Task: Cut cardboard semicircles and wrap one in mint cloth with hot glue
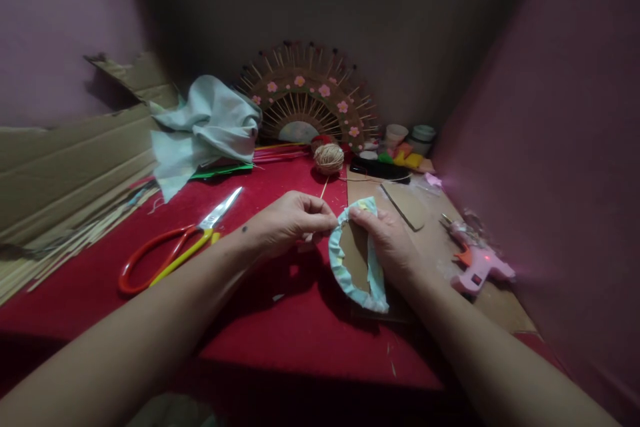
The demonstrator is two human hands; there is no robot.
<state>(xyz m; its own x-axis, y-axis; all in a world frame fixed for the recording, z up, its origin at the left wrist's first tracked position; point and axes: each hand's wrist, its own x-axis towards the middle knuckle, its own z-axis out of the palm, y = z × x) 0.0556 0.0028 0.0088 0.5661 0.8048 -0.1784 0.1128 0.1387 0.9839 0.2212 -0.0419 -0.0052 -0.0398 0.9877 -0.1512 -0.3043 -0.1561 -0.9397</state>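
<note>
My right hand point(387, 240) grips a half-round cardboard piece point(356, 259), its thumb pressed on the upper part. Pale blue cloth point(345, 283) is folded over the rim of this piece in small pleats, leaving brown cardboard bare in the middle. My left hand point(303, 217) is closed in a pinch, fingertips touching the cloth-covered upper left edge; what lies between them is hidden. A thin pale strand or stick point(325, 187) shows just behind the left hand, below a ball of beige twine point(329, 159).
Red-and-yellow-handled scissors point(183, 247) lie left on the red tablecloth point(240, 333). A pink glue gun point(480, 270) and a cardboard cutout point(404, 205) are at right. A stick fan with pink flowers point(300, 83), crumpled cloth point(210, 123) and cups point(423, 137) stand behind. Thin sticks point(95, 230) lie far left.
</note>
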